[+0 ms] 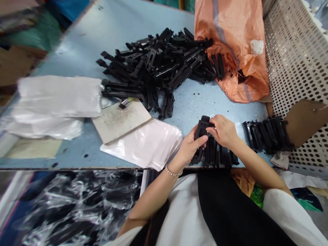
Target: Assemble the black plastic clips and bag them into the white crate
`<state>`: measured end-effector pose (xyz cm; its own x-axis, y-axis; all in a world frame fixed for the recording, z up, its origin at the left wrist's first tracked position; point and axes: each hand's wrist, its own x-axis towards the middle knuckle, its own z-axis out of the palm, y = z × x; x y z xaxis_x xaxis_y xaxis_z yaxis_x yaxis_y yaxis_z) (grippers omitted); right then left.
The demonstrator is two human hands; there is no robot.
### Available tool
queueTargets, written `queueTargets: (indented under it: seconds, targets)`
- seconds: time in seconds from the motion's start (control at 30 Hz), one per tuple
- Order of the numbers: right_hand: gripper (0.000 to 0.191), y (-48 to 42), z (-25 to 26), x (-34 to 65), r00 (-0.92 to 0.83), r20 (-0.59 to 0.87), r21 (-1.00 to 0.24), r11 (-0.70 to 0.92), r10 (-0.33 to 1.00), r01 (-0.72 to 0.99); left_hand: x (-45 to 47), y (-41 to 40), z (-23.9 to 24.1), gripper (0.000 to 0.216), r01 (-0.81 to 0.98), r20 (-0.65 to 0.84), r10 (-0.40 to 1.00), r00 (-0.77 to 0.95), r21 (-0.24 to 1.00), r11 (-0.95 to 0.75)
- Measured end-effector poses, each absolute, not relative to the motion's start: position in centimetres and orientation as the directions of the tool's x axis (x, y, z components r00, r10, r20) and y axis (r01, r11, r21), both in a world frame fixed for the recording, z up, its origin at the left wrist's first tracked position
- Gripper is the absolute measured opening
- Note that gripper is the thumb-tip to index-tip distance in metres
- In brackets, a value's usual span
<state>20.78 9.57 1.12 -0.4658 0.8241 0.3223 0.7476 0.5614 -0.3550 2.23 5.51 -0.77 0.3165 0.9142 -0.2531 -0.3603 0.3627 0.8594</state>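
Observation:
My left hand (192, 145) grips a black plastic part (200, 129), long and narrow with a cut-out, just above the table's front edge. On the part's right side, my right hand (222, 130) has its thumb and fingers pinched at the upper end; whether a small piece sits between them I cannot make out. Beneath both hands a row of similar black parts (217, 155) lies side by side along the edge. Farther right stands a second row of black parts (267, 134). A big loose heap of black parts (155, 64) covers the table's middle.
Clear plastic bags (145, 144) lie left of my hands, partly under a smudged board (122, 121). White sheets (59, 97) are stacked farther left. An orange woven sack (231, 35) and a perforated panel (301, 68) bound the right. Bagged black parts (75, 212) fill a container below.

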Motion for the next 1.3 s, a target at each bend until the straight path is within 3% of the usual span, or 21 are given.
queueTargets:
  seconds: [0.1, 0.27, 0.33, 0.43, 0.53, 0.63, 0.7, 0.77, 0.83, 0.9, 1.07, 1.17, 1.23, 1.3]
  targets:
    - [0.054, 11.4, 0.5, 20.4, -0.534, 0.296, -0.282, 0.607, 0.792, 0.743, 2.9, 4.7, -0.8, 0.054, -0.342, -0.289, 0.896, 0.337, 0.849, 0.402]
    - [0.060, 10.3, -0.3, 18.1, -0.386, 0.128, -0.461, 0.399, 0.914, 0.792, 2.0, 5.2, -1.0, 0.049, -0.404, -0.350, 0.924, 0.155, 0.831, 0.382]
    - [0.059, 8.6, -0.6, 17.3, -0.510, 0.151, -0.456, 0.518, 0.847, 0.724, 1.0, 5.5, -0.9, 0.049, -0.436, -0.370, 0.926, 0.077, 0.823, 0.365]
    - [0.056, 5.7, -1.7, 16.3, -0.726, 0.296, -0.306, 0.782, 0.620, 0.543, 0.1, 5.5, -0.7, 0.051, -0.490, -0.378, 0.925, 0.047, 0.798, 0.351]
    - [0.051, 3.9, -2.6, 15.5, -0.739, 0.355, -0.271, 0.819, 0.573, 0.505, 0.2, 5.3, -0.7, 0.052, -0.521, -0.390, 0.915, 0.100, 0.763, 0.382]
    - [0.049, 3.0, -2.2, 16.1, -0.677, 0.191, -0.394, 0.687, 0.711, 0.610, -0.1, 5.1, -1.8, 0.048, -0.433, -0.361, 0.930, 0.065, 0.830, 0.353]
    - [0.046, 2.3, -1.2, 17.8, -0.542, 0.032, -0.417, 0.504, 0.840, 0.756, -1.0, 5.1, -3.2, 0.044, -0.281, -0.318, 0.948, 0.014, 0.909, 0.309]
    - [0.042, 1.2, -0.3, 20.4, -0.263, -0.085, -0.311, 0.225, 0.961, 0.923, -2.0, 5.0, -4.8, 0.043, -0.143, -0.338, 0.941, 0.022, 0.930, 0.338]
    - [0.050, 0.2, -0.1, 22.8, 0.046, -0.160, -0.133, -0.067, 0.986, 0.989, -2.4, 4.7, -6.4, 0.042, -0.093, -0.437, 0.897, 0.065, 0.892, 0.442]
    - [0.062, -0.3, -0.9, 24.3, 0.150, -0.226, -0.041, -0.163, 0.963, 0.986, -1.8, 4.3, -7.6, 0.041, -0.119, -0.511, 0.854, 0.100, 0.846, 0.520]
    - [0.052, 2.5, -3.4, 24.7, 0.031, -0.248, -0.115, -0.061, 0.968, 0.991, 0.4, 4.0, -9.2, 0.044, -0.413, -0.522, 0.844, 0.126, 0.745, 0.523]
    - [0.047, 4.6, -2.2, 24.4, -0.053, -0.228, -0.169, 0.014, 0.972, 0.985, -1.3, 4.1, -8.9, 0.050, -0.495, -0.530, 0.812, 0.244, 0.652, 0.574]
    - [0.054, 4.7, -0.6, 23.4, -0.224, -0.115, -0.216, 0.196, 0.968, 0.957, -3.0, 3.5, -7.9, 0.051, -0.422, -0.543, 0.730, 0.415, 0.597, 0.683]
    - [0.062, 3.8, 0.7, 21.5, -0.528, 0.013, -0.243, 0.515, 0.849, 0.822, -4.5, 2.3, -6.4, 0.053, -0.257, -0.536, 0.558, 0.634, 0.535, 0.805]
